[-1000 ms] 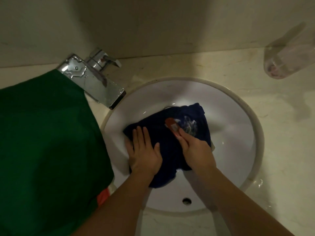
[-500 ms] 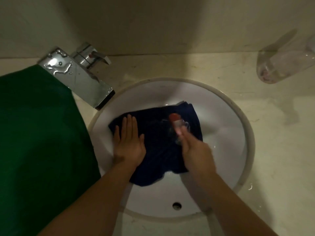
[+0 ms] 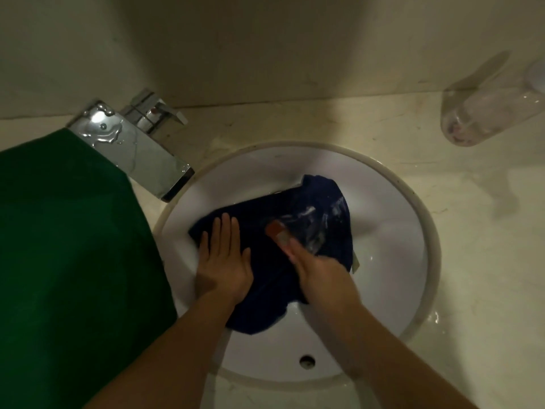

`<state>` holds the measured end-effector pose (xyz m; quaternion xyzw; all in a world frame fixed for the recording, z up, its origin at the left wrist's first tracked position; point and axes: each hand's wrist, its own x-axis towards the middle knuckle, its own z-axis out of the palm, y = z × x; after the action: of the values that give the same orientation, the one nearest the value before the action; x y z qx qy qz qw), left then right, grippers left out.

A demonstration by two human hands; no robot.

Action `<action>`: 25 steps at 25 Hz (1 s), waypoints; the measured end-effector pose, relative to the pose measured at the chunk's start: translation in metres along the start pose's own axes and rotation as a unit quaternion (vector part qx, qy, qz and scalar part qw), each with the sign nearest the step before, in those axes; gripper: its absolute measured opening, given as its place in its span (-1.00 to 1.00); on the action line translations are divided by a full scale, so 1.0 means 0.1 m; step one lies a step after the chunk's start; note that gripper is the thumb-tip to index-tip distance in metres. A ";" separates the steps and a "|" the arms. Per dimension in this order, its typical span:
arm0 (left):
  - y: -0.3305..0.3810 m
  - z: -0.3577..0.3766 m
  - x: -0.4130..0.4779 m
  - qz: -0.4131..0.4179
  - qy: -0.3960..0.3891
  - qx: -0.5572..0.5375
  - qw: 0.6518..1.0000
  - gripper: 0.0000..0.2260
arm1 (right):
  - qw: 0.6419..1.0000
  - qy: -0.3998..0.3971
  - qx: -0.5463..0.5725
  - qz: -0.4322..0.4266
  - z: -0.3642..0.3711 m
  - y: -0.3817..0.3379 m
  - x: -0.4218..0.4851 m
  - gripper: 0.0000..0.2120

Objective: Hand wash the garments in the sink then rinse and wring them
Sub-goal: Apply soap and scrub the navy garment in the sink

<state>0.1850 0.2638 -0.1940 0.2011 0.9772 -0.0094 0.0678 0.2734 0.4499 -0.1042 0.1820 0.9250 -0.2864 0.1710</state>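
Presently, in the white sink (image 3: 392,240), the navy garment (image 3: 265,293) is being pinned by the left hand (image 3: 224,261), fingers straight and together, while a red-tipped object (image 3: 276,230) is being clenched by the right hand (image 3: 321,273); slippage over wet porcelain is being risked.

Single head-worn wide-angle view, looking steeply down onto round sink (image 3: 392,240) from close above; near rim at frame bottom, faucet (image 3: 138,154) upper left, wall (image 3: 265,39) across top, desk (image 3: 472,231) at right.
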 end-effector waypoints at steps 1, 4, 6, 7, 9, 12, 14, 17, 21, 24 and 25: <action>-0.02 0.00 0.03 0.002 0.000 -0.003 1.000 -0.42 | 0.997 -0.003 0.037 0.066 -0.08 0.16 0.04 -0.57; -0.03 -0.01 0.05 0.004 -0.008 0.006 1.000 -0.41 | 0.978 0.092 0.069 0.175 -0.25 0.36 0.21 -0.56; -0.04 -0.02 0.05 0.010 -0.006 0.008 1.000 -0.41 | 0.993 0.089 0.056 0.046 -0.06 0.06 0.34 -0.57; -0.05 -0.02 0.04 0.021 -0.002 0.006 1.000 -0.41 | 0.998 0.034 0.043 -0.009 0.05 -0.10 0.34 -0.56; -0.10 -0.02 0.04 0.039 0.002 0.009 0.999 -0.41 | 0.999 -0.040 0.006 -0.008 0.05 -0.09 0.35 -0.57; -0.12 0.00 0.02 0.044 -0.008 0.000 0.999 -0.41 | 0.985 0.050 0.015 0.163 -0.24 0.40 0.40 -0.59; -0.10 -0.01 0.02 0.041 -0.013 0.007 0.999 -0.40 | 0.989 0.076 0.011 0.125 -0.16 0.31 0.37 -0.58; -0.14 -0.01 0.03 0.050 -0.008 0.003 0.999 -0.39 | 1.000 -0.003 -0.012 -0.022 0.10 -0.03 0.26 -0.56; -0.15 -0.04 0.02 0.058 -0.018 -0.001 0.998 -0.39 | 0.981 0.091 0.017 0.170 -0.25 0.46 0.28 -0.59; -0.13 -0.03 0.03 0.049 -0.022 0.014 0.998 -0.38 | 0.997 0.075 0.001 0.027 0.10 0.07 0.23 -0.57; -0.13 -0.04 0.04 0.045 -0.025 0.022 0.998 -0.38 | 1.000 0.027 -0.008 0.001 0.21 -0.08 0.20 -0.58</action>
<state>0.1759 0.2536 -0.1907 0.2456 0.9648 -0.0333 0.0884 0.2567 0.4367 -0.1252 0.1893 0.9314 -0.2736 0.1475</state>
